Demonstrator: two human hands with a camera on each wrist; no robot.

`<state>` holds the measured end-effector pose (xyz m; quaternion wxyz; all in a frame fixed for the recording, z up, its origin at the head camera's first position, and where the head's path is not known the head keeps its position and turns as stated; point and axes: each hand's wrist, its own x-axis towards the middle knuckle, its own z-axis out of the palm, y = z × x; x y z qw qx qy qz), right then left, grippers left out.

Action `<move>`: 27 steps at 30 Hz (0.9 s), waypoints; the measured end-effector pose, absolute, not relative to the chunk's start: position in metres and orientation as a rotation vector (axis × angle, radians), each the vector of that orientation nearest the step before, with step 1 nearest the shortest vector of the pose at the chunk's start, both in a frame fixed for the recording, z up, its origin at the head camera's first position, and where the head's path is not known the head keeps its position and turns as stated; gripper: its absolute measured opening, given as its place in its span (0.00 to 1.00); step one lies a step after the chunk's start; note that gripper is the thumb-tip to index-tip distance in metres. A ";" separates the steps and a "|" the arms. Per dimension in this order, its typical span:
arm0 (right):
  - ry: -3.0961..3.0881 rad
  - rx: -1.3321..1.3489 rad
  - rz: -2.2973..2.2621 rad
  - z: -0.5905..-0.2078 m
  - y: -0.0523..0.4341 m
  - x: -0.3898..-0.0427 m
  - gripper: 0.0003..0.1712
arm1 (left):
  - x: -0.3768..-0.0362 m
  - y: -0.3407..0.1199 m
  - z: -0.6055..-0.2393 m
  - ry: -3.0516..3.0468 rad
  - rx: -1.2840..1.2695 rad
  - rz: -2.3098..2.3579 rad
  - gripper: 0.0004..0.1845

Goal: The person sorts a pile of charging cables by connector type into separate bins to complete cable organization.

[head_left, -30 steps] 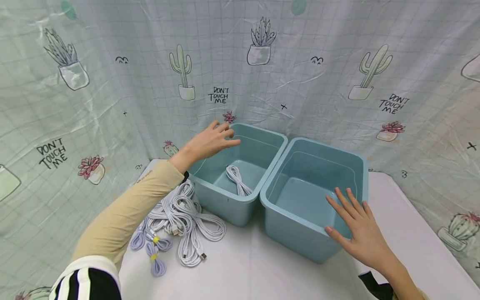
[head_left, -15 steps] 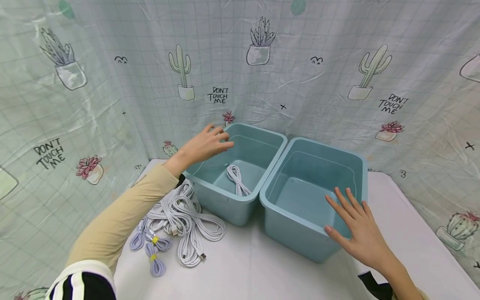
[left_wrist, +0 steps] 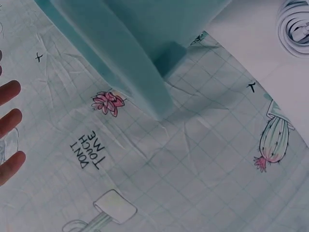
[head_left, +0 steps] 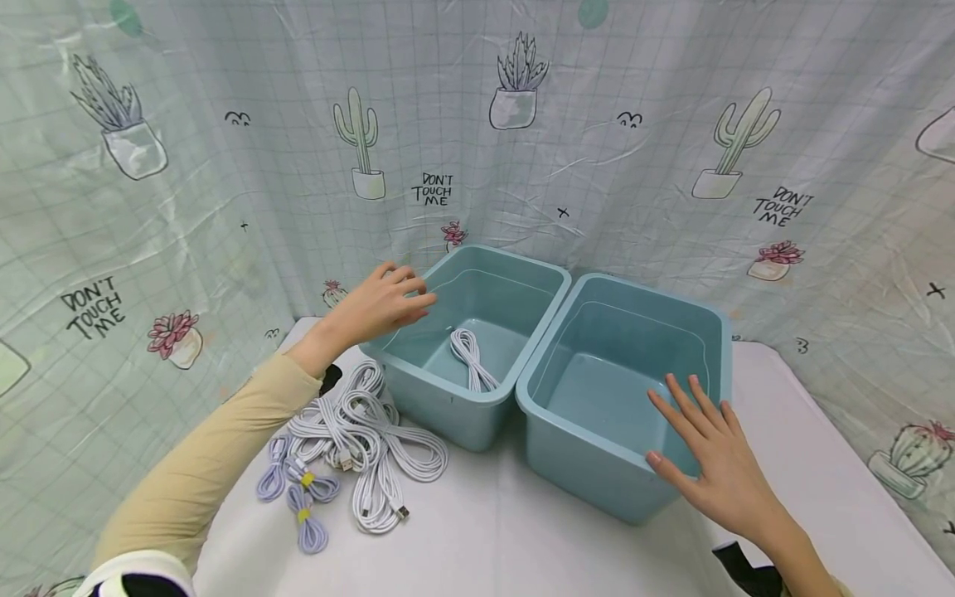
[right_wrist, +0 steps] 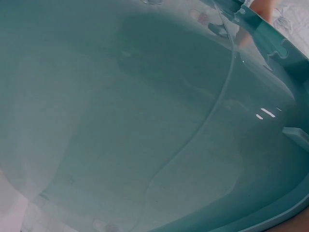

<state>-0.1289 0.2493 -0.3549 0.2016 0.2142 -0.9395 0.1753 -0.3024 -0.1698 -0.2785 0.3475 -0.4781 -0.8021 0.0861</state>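
My left hand (head_left: pixel 376 303), fingers loosely bent and holding nothing, hovers by the left rim of the left blue-green bin (head_left: pixel 433 410). In the left wrist view its fingertips (left_wrist: pixel 10 123) show at the left edge, apart from the bin wall (left_wrist: pixel 120 53). One coiled white cable (head_left: pixel 470 358) lies on the floor of that bin. My right hand (head_left: pixel 712 473) is spread, palm down, at the front right rim of the right bin (head_left: pixel 589 473), which holds nothing. The right wrist view looks into a bin's smooth interior (right_wrist: pixel 159 106).
Several coiled white cables (head_left: pixel 373 439) lie heaped left of the bins. Before them are lilac cables (head_left: pixel 307 518), some with yellow ties. Both bins stand side by side on a white-covered table (head_left: pixel 507 539). A printed curtain (head_left: pixel 477 149) hangs close behind.
My left hand has drawn back left and slightly down, from over the left bin to its left rim. The right hand, bins and cables stay put.
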 end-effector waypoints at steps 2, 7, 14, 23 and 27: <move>-2.621 0.599 0.487 -0.355 0.249 -0.129 0.41 | -0.300 -0.174 -0.279 -2.066 -1.242 0.206 0.09; -2.605 0.614 0.481 -0.355 0.250 -0.129 0.41 | -0.294 -0.184 -0.282 -2.064 -1.247 0.186 0.09; -2.608 0.607 0.490 -0.355 0.251 -0.129 0.41 | -0.285 -0.195 -0.283 -2.048 -1.228 0.189 0.11; -2.611 0.600 0.483 -0.354 0.253 -0.130 0.41 | -0.271 -0.203 -0.285 -2.001 -1.234 0.158 0.09; -2.614 0.601 0.488 -0.354 0.253 -0.130 0.42 | -0.262 -0.205 -0.288 -1.966 -1.243 0.150 0.18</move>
